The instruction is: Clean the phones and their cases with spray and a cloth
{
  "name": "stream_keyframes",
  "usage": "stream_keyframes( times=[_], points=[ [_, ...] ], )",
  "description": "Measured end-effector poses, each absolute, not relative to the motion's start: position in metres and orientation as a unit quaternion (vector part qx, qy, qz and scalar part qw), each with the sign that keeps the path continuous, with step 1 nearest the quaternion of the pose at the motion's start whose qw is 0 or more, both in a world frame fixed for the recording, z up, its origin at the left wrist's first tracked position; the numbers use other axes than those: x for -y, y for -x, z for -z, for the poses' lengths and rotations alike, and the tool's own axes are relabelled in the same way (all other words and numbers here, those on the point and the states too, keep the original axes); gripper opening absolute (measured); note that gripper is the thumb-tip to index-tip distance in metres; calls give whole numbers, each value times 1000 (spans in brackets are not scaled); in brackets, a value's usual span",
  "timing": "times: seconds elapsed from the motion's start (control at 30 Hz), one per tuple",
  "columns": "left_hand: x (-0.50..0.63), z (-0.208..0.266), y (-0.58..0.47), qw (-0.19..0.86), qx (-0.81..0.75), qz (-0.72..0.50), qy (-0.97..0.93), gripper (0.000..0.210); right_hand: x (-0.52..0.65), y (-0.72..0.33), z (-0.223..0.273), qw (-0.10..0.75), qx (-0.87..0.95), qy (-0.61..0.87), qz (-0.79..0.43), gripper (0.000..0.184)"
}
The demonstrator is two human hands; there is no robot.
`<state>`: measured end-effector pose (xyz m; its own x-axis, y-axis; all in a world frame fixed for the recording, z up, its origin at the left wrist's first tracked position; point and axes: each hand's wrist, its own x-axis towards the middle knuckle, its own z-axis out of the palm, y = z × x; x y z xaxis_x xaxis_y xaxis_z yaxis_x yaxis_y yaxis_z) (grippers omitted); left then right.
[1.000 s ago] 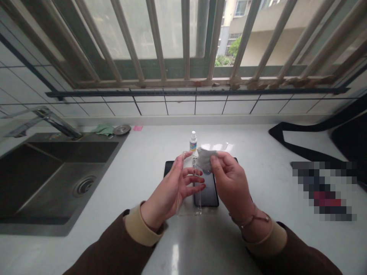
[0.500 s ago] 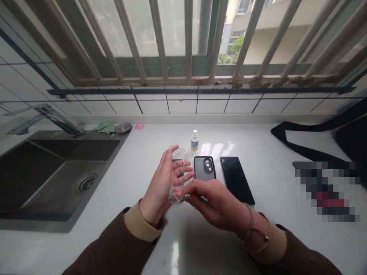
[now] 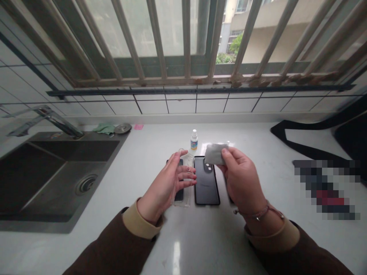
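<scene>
Seen from the head camera, a clear phone case (image 3: 185,179) is held upright in the left hand (image 3: 169,183), the fingers curled around its edge and the palm turned inward. Behind the case, a dark phone (image 3: 180,193) is partly seen lying on the white bench (image 3: 200,244). A small grey cloth (image 3: 215,154) is pinched between thumb and fingers of the right hand (image 3: 242,179), which is raised above the bench. Between the two hands a black phone (image 3: 205,181) is laid flat with its camera end away from the person. Another dark slab is mostly hidden beneath the right hand, and what it is cannot be told. Just beyond the phones a little white dropper bottle (image 3: 194,140) with a blue and yellow label is stood upright. To the left a dark sink (image 3: 43,179) with a metal tap (image 3: 51,120) is set into the bench, and a green rag (image 3: 103,128) and a round metal strainer (image 3: 122,128) are placed at its far corner. A black strap (image 3: 298,147) is laid across the right side of the bench. A barred window (image 3: 183,42) is seen above the tiled wall.
</scene>
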<state>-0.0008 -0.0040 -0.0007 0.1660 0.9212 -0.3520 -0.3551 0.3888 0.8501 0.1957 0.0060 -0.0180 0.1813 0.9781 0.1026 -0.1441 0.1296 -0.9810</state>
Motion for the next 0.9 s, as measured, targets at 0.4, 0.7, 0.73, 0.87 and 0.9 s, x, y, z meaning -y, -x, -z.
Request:
stream_keyframes(
  times=[0.4,0.7,0.73,0.87,0.9],
  points=[
    [10,0,-5,683,-410,-504,-335,45,8,-179,26,411,833,301,-216,35],
    [-4,-6,7,641,-454,-556,-272,44,19,-181,4,317,805,273,-420,20],
    [-3,-6,7,648,-447,-554,-271,44,18,-182,4,337,783,287,-437,21],
    [0,-3,3,661,-424,-547,-290,47,11,-188,7,520,634,483,-307,24],
    [2,-2,2,666,-421,-535,-304,48,10,-190,7,552,601,524,-244,24]
  ],
)
